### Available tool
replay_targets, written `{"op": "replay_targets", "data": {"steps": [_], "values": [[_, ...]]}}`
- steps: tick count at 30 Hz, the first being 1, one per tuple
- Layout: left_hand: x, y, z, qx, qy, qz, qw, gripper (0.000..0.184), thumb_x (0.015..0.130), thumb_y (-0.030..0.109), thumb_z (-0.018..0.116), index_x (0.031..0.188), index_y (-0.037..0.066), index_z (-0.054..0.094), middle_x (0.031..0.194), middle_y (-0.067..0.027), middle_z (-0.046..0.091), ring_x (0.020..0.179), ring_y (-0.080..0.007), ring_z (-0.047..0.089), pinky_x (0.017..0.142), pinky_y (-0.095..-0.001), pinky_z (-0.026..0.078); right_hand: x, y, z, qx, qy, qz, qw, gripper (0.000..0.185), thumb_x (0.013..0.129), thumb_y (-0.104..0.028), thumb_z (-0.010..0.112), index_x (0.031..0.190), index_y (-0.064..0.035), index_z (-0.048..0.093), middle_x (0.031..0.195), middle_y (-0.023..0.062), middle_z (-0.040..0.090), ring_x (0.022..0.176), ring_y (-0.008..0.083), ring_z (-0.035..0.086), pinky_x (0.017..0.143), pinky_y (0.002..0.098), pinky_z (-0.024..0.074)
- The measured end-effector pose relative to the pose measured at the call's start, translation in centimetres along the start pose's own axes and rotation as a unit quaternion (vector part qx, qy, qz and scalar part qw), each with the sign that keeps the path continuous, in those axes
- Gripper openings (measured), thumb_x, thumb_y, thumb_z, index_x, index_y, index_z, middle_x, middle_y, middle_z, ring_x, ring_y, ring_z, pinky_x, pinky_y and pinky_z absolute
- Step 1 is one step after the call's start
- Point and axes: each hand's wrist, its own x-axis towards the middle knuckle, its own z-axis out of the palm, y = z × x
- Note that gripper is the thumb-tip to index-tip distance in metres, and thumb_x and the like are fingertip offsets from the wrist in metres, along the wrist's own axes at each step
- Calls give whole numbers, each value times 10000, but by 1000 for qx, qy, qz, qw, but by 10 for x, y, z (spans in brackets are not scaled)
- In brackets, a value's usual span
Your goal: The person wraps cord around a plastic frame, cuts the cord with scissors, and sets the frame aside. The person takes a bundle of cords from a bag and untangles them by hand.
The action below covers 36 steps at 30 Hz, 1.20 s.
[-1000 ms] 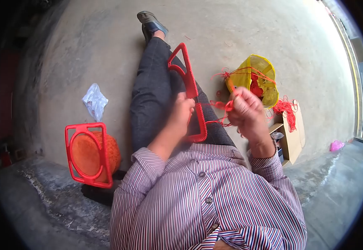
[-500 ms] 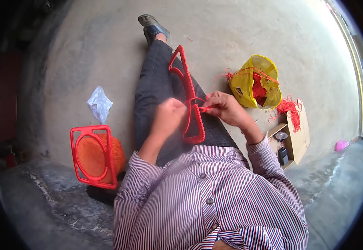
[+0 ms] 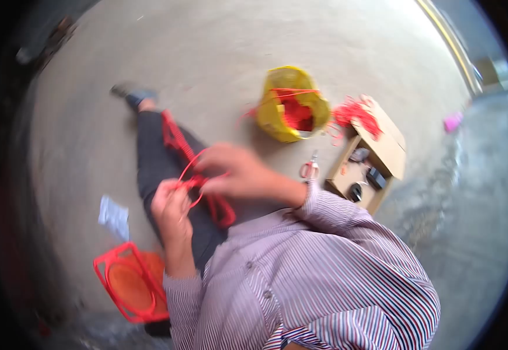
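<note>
A red frame (image 3: pixel 221 211) wrapped in cord lies along my legs, partly hidden behind my hands. My left hand (image 3: pixel 172 209) is closed, its fingertips pinching red cord (image 3: pixel 192 160) close to the frame. From the right, my right hand (image 3: pixel 239 173) reaches across the frame, fingers bent around the same cord; motion blurs it. The cord makes a loose loop above and between both hands. Exactly how it passes around the frame is hidden by my fingers.
Scissors (image 3: pixel 310 168) lie on the floor beside a yellow bag (image 3: pixel 270 119) holding red material. Tangled red cord (image 3: pixel 356 115) rests by an open cardboard box (image 3: pixel 391 140) with small black items. At left are a plastic bag (image 3: pixel 114 217) and another red frame (image 3: pixel 114 255) against an orange round object (image 3: pixel 156 265).
The view has swung to the right, so the scene shifts left and tilts. My hands have come closer together over the frame, and the scissors now show.
</note>
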Motion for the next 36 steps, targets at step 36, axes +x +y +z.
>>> {"op": "replay_targets", "data": {"steps": [36], "values": [[40,-64,-12,-99,-29,-179,978,174,826,101,520,989,60,568,816,-32,580,697,-142,533,685,-288,419,-9,-2,-56,293,-14,305,906,181,969,-230,614,841,-121,548,690,-107,398,565,2,316,497,197,237]]}}
